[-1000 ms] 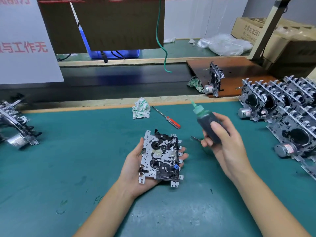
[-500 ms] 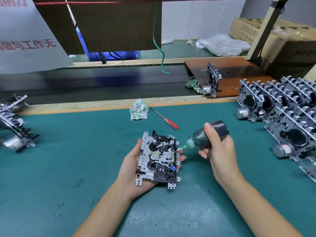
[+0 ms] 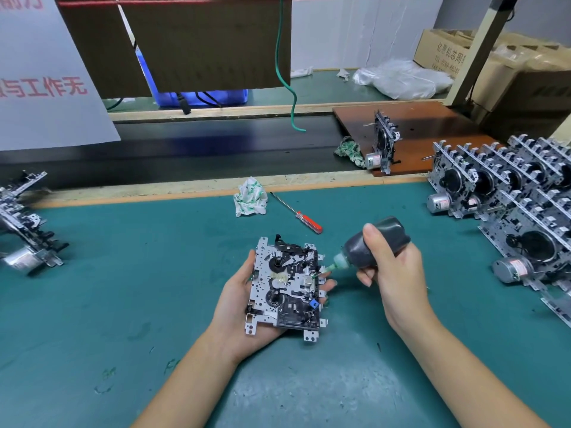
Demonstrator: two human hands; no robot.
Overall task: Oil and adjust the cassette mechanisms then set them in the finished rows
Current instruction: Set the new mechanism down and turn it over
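Note:
A cassette mechanism (image 3: 285, 287), a silver plate with black gears and a small blue part, lies face up in my left hand (image 3: 238, 299), whose fingers curl round its edges above the green mat. My right hand (image 3: 394, 270) grips a dark oil bottle (image 3: 375, 245) tilted down to the left. Its green nozzle (image 3: 332, 267) touches the mechanism's right side near a metal block. Rows of mechanisms (image 3: 506, 193) with round motors stand on edge at the right.
A red-handled screwdriver (image 3: 298, 214) and a crumpled cloth (image 3: 249, 197) lie on the mat (image 3: 123, 273) behind my hands. More mechanisms (image 3: 21, 230) sit at the left edge. One mechanism (image 3: 383, 143) stands on a brown board by a conveyor belt.
My right hand tipped the bottle from upright to nozzle-down and brought the tip to the mechanism's right side. The left hand kept holding the mechanism in place.

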